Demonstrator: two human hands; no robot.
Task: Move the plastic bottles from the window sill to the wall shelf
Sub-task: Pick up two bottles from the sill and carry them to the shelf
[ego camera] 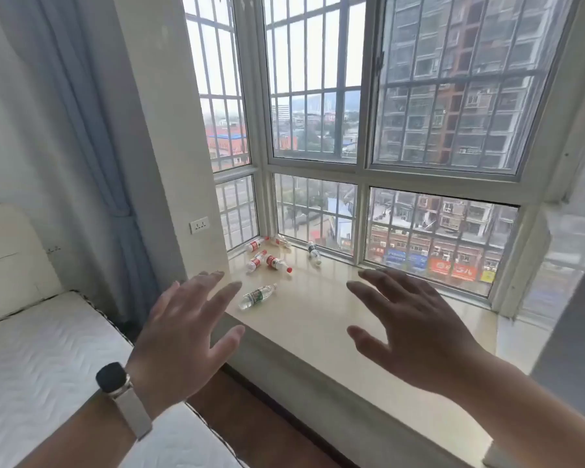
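Bottles, 6 counted, all lying on their sides on the window sill [318,319]; none carried, none yet moved. Nearest: green-label bottle [257,296], alone, just beyond the left hand's fingertips. Behind it, a pair of red-label bottles [267,261] close together, one red cap pointing right. 2 more red-label bottles [267,243] sit in the far left corner against the glass. Dark-label bottle [314,253] lies apart, near the window frame. Wall shelf not in view.

Risks, judged from layout:
- Every bottle is on its side on a smooth sill, so a nudge instead of a clean grasp would likely roll it.
- Green-label bottle lies near the front edge; a push toward the person could send it to the floor beside the bed [48,359].
- The close pair: reaching for 1 may knock the other.
- Corner bottles demand a long reach.

Hand pose: left hand [186,336], watch [112,378] on its wrist, raised palm-down, fingers spread, holding nothing. Right hand [416,336] mirrors it over the sill's middle, fingers splayed, likewise empty. Neither touches a bottle.
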